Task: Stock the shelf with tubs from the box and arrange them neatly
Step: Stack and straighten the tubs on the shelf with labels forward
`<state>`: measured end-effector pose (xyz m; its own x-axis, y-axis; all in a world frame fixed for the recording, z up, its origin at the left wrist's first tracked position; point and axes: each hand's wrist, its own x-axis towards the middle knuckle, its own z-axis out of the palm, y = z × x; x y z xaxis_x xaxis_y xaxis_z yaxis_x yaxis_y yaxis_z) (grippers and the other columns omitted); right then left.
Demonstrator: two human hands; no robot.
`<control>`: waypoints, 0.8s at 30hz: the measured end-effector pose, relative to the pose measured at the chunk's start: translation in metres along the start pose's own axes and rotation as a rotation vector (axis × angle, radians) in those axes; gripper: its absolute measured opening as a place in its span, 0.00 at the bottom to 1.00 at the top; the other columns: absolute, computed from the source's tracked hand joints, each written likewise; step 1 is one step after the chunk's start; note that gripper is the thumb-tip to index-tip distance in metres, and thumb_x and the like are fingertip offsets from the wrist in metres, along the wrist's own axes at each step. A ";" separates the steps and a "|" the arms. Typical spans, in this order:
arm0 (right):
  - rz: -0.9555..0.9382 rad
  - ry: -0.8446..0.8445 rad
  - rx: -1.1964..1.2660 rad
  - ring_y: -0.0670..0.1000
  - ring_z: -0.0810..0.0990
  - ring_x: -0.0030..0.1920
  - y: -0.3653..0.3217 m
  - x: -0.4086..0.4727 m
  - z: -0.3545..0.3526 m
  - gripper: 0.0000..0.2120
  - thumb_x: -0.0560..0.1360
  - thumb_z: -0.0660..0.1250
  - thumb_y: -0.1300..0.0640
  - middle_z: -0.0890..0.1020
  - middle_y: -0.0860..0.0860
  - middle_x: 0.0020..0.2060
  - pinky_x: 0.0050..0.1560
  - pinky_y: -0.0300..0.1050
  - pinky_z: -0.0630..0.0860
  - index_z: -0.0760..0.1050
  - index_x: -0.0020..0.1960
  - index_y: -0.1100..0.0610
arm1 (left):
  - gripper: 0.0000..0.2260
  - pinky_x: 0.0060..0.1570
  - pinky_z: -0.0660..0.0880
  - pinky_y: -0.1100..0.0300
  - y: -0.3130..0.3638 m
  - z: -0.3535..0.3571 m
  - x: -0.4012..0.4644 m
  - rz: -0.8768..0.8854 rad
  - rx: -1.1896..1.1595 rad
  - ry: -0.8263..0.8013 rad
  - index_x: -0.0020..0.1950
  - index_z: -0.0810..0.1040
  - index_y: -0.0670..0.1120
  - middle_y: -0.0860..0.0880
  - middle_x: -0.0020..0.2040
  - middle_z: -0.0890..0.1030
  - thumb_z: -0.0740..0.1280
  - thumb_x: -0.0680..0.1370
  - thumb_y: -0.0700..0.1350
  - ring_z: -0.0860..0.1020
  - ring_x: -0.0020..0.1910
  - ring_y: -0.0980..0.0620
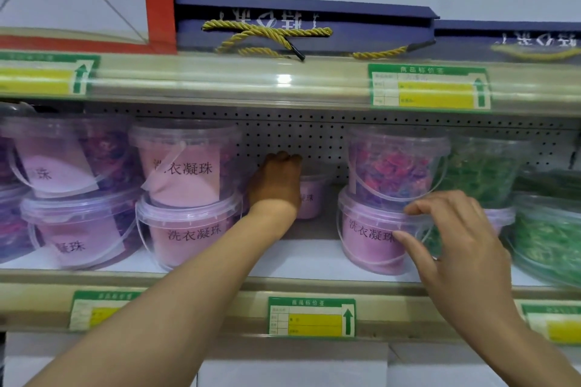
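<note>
Clear tubs with pink labels stand two high on the white shelf. My left hand reaches deep into the gap between the stacks and grips the top of a pink tub at the back, mostly hidden behind the hand. My right hand touches the lid rim of the lower front tub, fingers spread and lightly bent. On that tub sits another with red and purple beads. To the left is a stack of two pink tubs.
Purple tubs fill the far left, green tubs the far right. The pegboard back wall closes the shelf. Blue gift boxes with yellow rope handles lie on the shelf above. Green price tags line the shelf edges.
</note>
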<state>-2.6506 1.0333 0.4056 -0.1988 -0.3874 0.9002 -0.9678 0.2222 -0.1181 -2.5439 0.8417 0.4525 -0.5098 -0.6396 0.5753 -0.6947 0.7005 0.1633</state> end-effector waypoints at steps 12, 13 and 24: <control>0.011 -0.001 0.015 0.53 0.73 0.46 -0.001 0.000 -0.001 0.12 0.65 0.74 0.57 0.76 0.51 0.44 0.31 0.44 0.70 0.76 0.46 0.58 | 0.23 0.54 0.71 0.54 0.002 -0.010 -0.010 -0.032 -0.051 -0.054 0.66 0.69 0.45 0.45 0.64 0.72 0.67 0.73 0.34 0.70 0.64 0.44; 0.010 -0.001 0.020 0.53 0.73 0.46 -0.002 0.000 -0.001 0.12 0.65 0.74 0.57 0.76 0.51 0.44 0.31 0.44 0.70 0.76 0.46 0.58 | 0.24 0.54 0.71 0.54 0.003 -0.014 -0.018 -0.027 -0.087 -0.056 0.66 0.68 0.45 0.45 0.65 0.71 0.67 0.72 0.34 0.70 0.63 0.44; -0.040 -0.026 0.126 0.53 0.75 0.47 -0.043 0.004 0.014 0.12 0.67 0.73 0.57 0.76 0.50 0.45 0.33 0.47 0.74 0.76 0.47 0.58 | 0.24 0.59 0.62 0.71 -0.042 -0.050 -0.137 0.115 -0.363 0.029 0.69 0.62 0.56 0.60 0.67 0.67 0.66 0.76 0.45 0.66 0.65 0.61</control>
<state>-2.6114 1.0098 0.4082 -0.1618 -0.4170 0.8944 -0.9865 0.0924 -0.1354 -2.4193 0.9155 0.4073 -0.5560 -0.5443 0.6281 -0.4056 0.8373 0.3666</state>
